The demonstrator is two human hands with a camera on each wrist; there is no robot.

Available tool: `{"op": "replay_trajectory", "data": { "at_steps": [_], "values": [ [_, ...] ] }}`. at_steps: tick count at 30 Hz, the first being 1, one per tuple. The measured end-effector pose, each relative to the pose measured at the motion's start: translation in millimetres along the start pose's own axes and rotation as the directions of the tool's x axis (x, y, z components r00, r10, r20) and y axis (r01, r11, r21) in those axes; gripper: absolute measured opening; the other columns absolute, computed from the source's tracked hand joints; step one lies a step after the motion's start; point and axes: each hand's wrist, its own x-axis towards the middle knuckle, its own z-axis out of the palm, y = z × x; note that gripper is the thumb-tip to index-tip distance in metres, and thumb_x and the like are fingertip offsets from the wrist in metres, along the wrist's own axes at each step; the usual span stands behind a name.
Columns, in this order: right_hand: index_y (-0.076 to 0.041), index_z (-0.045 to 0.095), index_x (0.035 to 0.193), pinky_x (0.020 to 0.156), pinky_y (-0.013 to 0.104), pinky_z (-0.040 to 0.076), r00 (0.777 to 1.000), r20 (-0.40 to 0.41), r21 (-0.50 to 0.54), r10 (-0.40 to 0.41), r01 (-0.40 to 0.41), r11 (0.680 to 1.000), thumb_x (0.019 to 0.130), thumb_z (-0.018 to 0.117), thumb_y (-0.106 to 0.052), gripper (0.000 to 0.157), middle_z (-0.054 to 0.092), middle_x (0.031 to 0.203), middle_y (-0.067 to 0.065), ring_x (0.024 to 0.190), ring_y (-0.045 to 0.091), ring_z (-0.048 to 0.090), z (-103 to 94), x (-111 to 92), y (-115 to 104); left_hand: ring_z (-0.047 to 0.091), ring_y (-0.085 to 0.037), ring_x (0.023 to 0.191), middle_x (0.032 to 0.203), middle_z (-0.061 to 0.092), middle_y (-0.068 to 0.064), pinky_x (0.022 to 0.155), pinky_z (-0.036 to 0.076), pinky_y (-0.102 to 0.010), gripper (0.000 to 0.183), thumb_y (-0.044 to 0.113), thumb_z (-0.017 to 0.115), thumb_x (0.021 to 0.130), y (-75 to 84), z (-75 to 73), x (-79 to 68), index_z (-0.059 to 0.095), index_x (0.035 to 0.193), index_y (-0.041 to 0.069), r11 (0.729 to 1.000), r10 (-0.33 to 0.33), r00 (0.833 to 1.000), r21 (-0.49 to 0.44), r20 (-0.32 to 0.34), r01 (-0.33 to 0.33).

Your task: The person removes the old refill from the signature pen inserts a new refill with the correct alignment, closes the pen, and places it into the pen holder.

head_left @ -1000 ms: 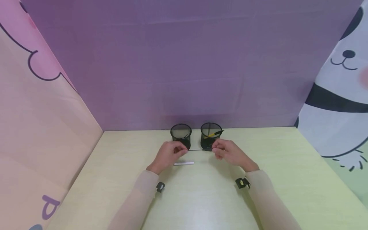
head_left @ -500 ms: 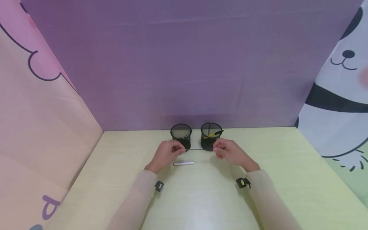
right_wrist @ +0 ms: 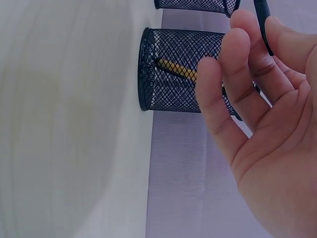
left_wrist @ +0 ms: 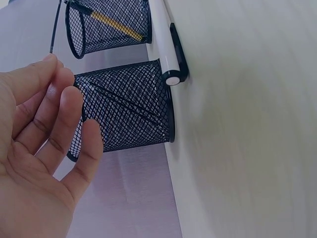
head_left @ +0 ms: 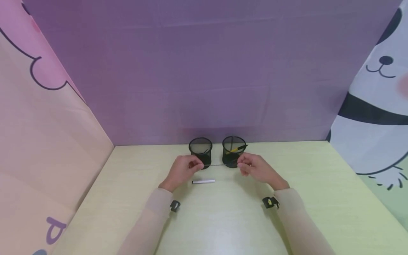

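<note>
My left hand (head_left: 183, 170) pinches one end of a thin black rod (head_left: 215, 165) between thumb and fingertips. At the rod's other end my right hand (head_left: 256, 169) pinches a thicker black part (right_wrist: 262, 22). The rod lies level in front of two black mesh pen cups, the left cup (head_left: 200, 150) and the right cup (head_left: 228, 156). A yellow-and-black pen (head_left: 237, 148) leans in the right cup, and a thin dark stick shows through the left cup's mesh. Below the rod, a white marker (head_left: 204, 181) with a black end lies on the table.
Both cups stand at the back of the pale wooden table (head_left: 210, 219), by a purple wall (head_left: 204, 71). Printed sheets flank the table, with a panda (head_left: 369, 117) on the right one.
My left hand has drifted slightly left and back, and my right hand slightly right. The rod has moved a little left and farther back with them. The cups and marker stay put.
</note>
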Motion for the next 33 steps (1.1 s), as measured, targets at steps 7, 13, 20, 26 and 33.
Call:
{"op": "replay_trajectory", "data": {
  "at_steps": [7, 13, 20, 26, 33],
  "values": [
    [0.002, 0.060, 0.103, 0.067, 0.048, 0.052, 1.000, 0.006, 0.018, -0.030, 0.030, 0.999, 0.099, 0.057, -0.013, 0.016, 0.063, 0.073, 0.006, 0.070, 0.023, 0.060, -2.7, -0.6, 1.1, 0.056, -0.008, 0.067, 0.078, 0.064, 0.013, 0.058, 0.048, -0.026, 0.007, 0.025, 0.071, 0.089, -1.8, -1.9, -0.1, 0.073, 0.088, 0.018, 1.000, 0.008, 1.000, -0.018, -0.010, -0.008],
    [0.001, 0.060, 0.103, 0.067, 0.050, 0.051, 0.999, 0.002, 0.005, -0.037, 0.037, 0.999, 0.099, 0.057, -0.014, 0.016, 0.063, 0.073, 0.004, 0.069, 0.022, 0.060, -5.1, -1.2, 0.8, 0.057, -0.008, 0.066, 0.077, 0.064, 0.013, 0.058, 0.049, -0.027, 0.006, 0.024, 0.072, 0.089, -3.0, -3.4, 0.2, 0.073, 0.088, 0.018, 1.000, 0.007, 1.000, -0.023, -0.016, -0.008],
    [0.003, 0.060, 0.103, 0.065, 0.050, 0.051, 0.999, -0.006, 0.007, -0.046, 0.046, 0.999, 0.099, 0.057, -0.012, 0.015, 0.063, 0.072, 0.004, 0.068, 0.022, 0.060, -6.3, -2.1, 1.8, 0.057, -0.008, 0.066, 0.077, 0.064, 0.014, 0.059, 0.049, -0.027, 0.008, 0.026, 0.072, 0.088, -5.8, -4.6, 0.7, 0.074, 0.087, 0.018, 1.000, 0.015, 0.999, -0.021, -0.035, -0.016],
    [0.000, 0.060, 0.101, 0.065, 0.050, 0.051, 0.999, -0.015, 0.005, -0.046, 0.046, 0.999, 0.099, 0.057, -0.011, 0.012, 0.063, 0.071, 0.004, 0.067, 0.022, 0.060, -6.4, -2.1, 2.8, 0.057, -0.008, 0.066, 0.077, 0.064, 0.014, 0.059, 0.049, -0.027, 0.008, 0.025, 0.072, 0.088, -6.9, -5.8, 0.3, 0.074, 0.087, 0.017, 1.000, 0.008, 0.999, -0.016, -0.034, -0.008],
    [-0.007, 0.060, 0.100, 0.065, 0.050, 0.051, 0.999, -0.022, 0.008, -0.026, 0.026, 1.000, 0.099, 0.057, -0.013, 0.007, 0.063, 0.072, 0.004, 0.068, 0.022, 0.060, -7.6, -2.6, 1.2, 0.057, -0.009, 0.067, 0.077, 0.065, 0.013, 0.060, 0.049, -0.028, 0.009, 0.025, 0.072, 0.088, -8.3, -6.3, 0.5, 0.074, 0.087, 0.016, 1.000, -0.022, 0.999, 0.004, -0.025, 0.022]
  ]
}}
